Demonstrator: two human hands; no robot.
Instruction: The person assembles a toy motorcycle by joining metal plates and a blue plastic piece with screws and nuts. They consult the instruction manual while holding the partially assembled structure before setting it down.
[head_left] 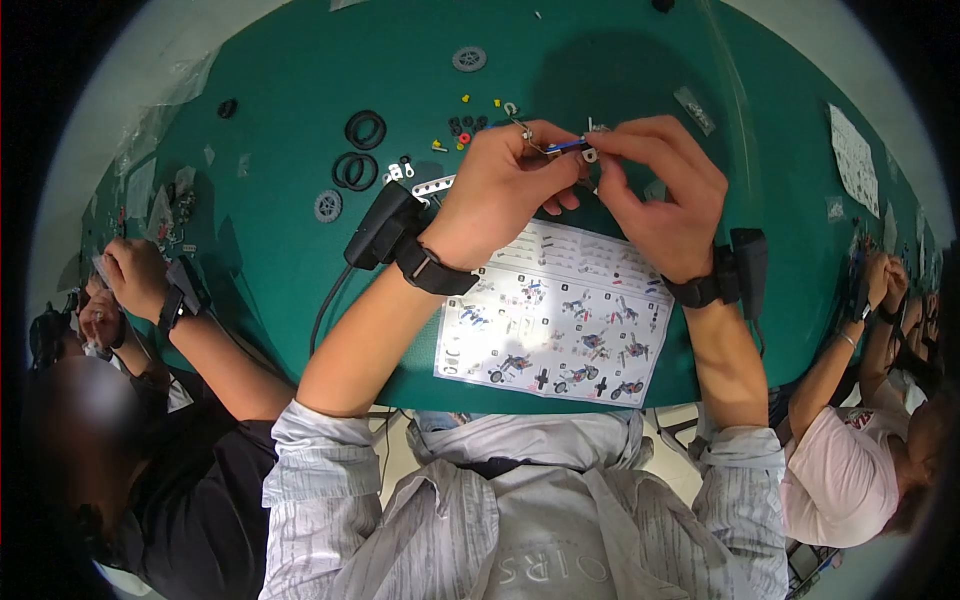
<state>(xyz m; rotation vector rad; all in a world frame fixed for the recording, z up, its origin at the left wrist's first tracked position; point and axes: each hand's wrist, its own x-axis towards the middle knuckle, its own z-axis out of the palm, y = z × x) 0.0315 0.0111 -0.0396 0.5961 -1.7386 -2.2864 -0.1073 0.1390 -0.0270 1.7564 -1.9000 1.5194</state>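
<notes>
Above the printed instruction sheet (pixel 555 315), my left hand (pixel 505 185) and my right hand (pixel 670 190) meet over the green table. Between their fingertips is a small assembly (pixel 570 146) with a blue part and metal pieces. My left hand is closed round its left end, and my right thumb and index finger pinch its right end. The fingers hide much of it. A perforated metal strip (pixel 433 187) lies beside my left wrist. Small black, red and yellow parts (pixel 465 125) lie just left of my left hand.
Black rubber rings (pixel 365 130) and a grey wheel (pixel 328 206) lie at the left, another grey wheel (pixel 469 59) farther back. A small plastic bag (pixel 694 110) lies at the right. Co-workers' hands (pixel 135 280) are at the far left, others (pixel 883 280) at the far right.
</notes>
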